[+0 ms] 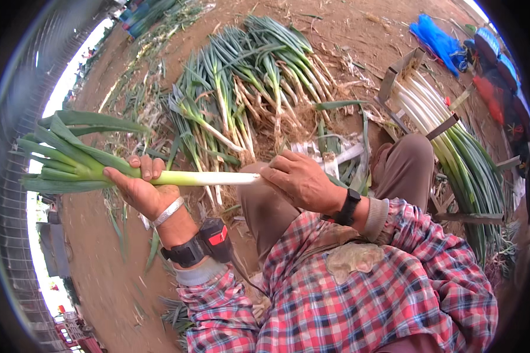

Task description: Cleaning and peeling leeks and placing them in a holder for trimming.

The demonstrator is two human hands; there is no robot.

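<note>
A long leek [207, 178], or a large scallion, is stretched level between my hands, its white end to the right and its green leaves fanning out at the left. My left hand [145, 185] grips the green stem just below the leaves, palm turned up. Around the white root end, the fingers of my right hand [298, 180] are closed; they hide its tip. Beyond my hands, a heap of untrimmed stalks [247, 75] with brown roots lies on the dirt. At the right, a metal rack [397, 79] cradles cleaned stalks [450, 132] with their white ends together.
Peeled leaves and scraps [344, 154] litter the brown dirt floor [110, 247] by my knees. Blue plastic bag [441, 42] and red netting [490, 97] lie past the rack. A corded device [216, 240] is strapped to my left forearm. Mesh wall [17, 198] curves along the left.
</note>
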